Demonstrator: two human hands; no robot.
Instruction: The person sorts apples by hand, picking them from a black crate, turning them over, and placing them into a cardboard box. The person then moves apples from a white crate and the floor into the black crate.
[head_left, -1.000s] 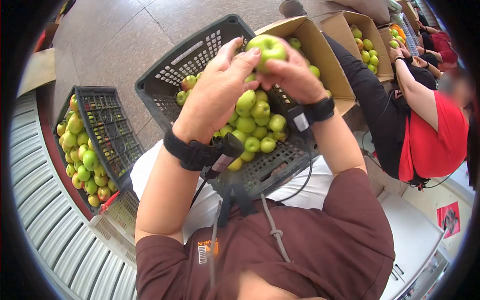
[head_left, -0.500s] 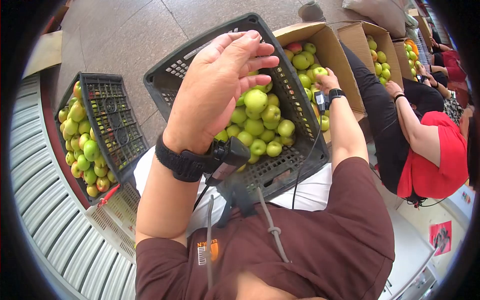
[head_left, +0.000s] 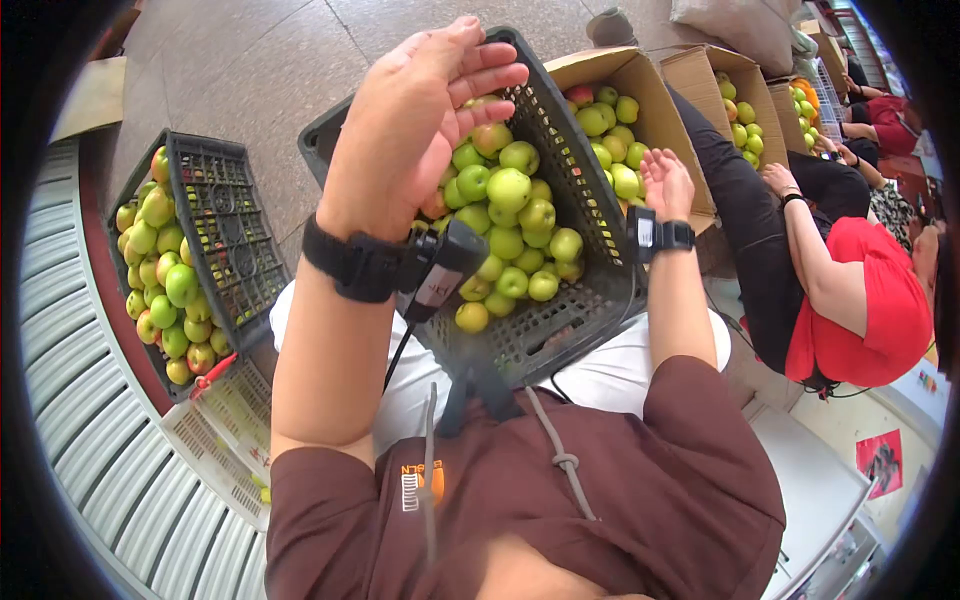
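My left hand (head_left: pixel 415 105) is raised over a black plastic crate (head_left: pixel 555 110) in front of my lap. Its fingers are spread and slightly bent, with nothing seen in them. Below it lies a pile of green apples (head_left: pixel 510 188), some with a red blush. My right hand (head_left: pixel 668 185) is at the near right side of a cardboard box (head_left: pixel 690 165), palm turned up and fingers loosely curled, holding nothing. Beside its fingertips, more green apples (head_left: pixel 626 181) fill the box. Both wrists carry black straps with small devices.
At left, a tilted black crate (head_left: pixel 215 215) of apples stands by a ridged metal surface (head_left: pixel 95 380), near a red-handled object (head_left: pixel 213 375). A person in red (head_left: pixel 850 300) sits at right beside another apple box (head_left: pixel 690 75). A sack (head_left: pixel 740 25) lies behind.
My right hand has pulled back from an apple in the box and turned palm up. My left hand has shifted slightly up and left, still spread.
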